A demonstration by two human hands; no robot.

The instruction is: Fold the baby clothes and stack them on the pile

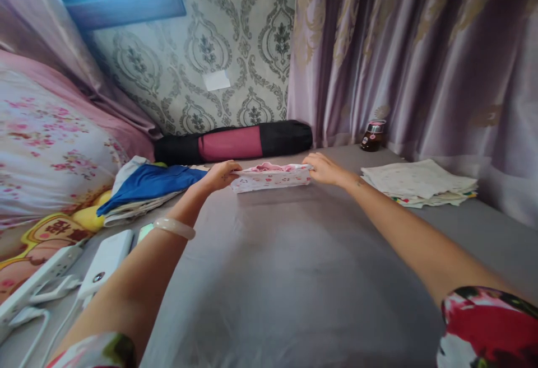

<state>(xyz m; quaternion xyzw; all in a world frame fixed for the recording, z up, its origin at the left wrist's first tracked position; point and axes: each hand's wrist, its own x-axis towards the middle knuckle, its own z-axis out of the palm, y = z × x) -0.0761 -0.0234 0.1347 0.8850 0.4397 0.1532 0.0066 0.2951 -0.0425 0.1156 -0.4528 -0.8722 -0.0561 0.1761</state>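
1. Between your left hand (pixel 222 176) and right hand (pixel 324 168), the patterned cloth (pixel 271 181) spans sideways — long axis running hand to hand.
2. Both grips are closed, pinching its opposite ends over the grey sheet (pixel 294 278) — neither hand lies nearer.

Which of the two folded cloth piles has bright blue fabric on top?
The left folded cloth pile, topped with blue, beside the white floral bedding; the right folded cloth pile has off-white on top.
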